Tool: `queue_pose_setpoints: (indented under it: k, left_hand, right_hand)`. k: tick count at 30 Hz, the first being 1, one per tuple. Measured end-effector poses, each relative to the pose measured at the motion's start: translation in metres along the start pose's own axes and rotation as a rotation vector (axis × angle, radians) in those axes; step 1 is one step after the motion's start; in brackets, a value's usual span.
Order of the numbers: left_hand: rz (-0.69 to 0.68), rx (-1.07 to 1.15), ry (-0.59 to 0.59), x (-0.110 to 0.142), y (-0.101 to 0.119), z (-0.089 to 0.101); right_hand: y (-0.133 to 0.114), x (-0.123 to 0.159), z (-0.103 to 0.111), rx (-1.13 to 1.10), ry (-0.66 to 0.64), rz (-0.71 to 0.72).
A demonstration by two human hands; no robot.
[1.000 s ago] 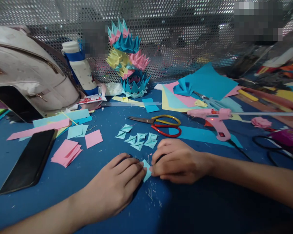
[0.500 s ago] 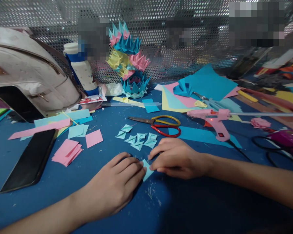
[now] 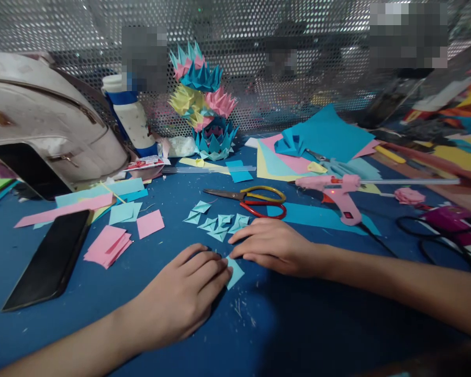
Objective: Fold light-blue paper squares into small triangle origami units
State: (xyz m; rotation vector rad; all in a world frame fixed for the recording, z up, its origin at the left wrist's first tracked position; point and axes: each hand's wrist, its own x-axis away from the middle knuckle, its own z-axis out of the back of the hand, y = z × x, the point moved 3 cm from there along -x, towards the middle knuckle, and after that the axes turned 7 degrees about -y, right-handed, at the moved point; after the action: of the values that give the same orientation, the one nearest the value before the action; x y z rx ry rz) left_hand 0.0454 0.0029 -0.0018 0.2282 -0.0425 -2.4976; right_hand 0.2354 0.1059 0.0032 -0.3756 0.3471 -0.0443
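The left hand (image 3: 190, 290) is pinning a small light-blue paper piece (image 3: 235, 274) to the blue tabletop (image 3: 149, 262); whether it is pinching, I cannot tell. The right hand (image 3: 277, 245), fingers loosely spread, is now reaching its twelve o'clock corner, not three o'clock as earlier. Folded light-blue paper pieces (image 3: 219, 233) are lying toward eleven o'clock, red-and-yellow-handled metal scissors (image 3: 242, 196) beyond at twelve.

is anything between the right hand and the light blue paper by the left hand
Nothing visible: the right hand is at the upper corner of the light blue paper; the small folded pieces lie beyond.
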Motion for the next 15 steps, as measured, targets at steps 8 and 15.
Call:
queue_pose_setpoints:
  k: [8,15]
  left_hand:
    - [-0.009,0.047,0.027,0.0009,-0.0018,-0.0011]
    - [-0.008,0.052,0.056,0.0007,-0.0029,0.0006]
  right_hand:
    - [-0.0005,-0.0003,0.0012,0.018,0.035,-0.015]
    - [-0.0034,-0.0034,-0.0011,0.035,-0.034,0.084]
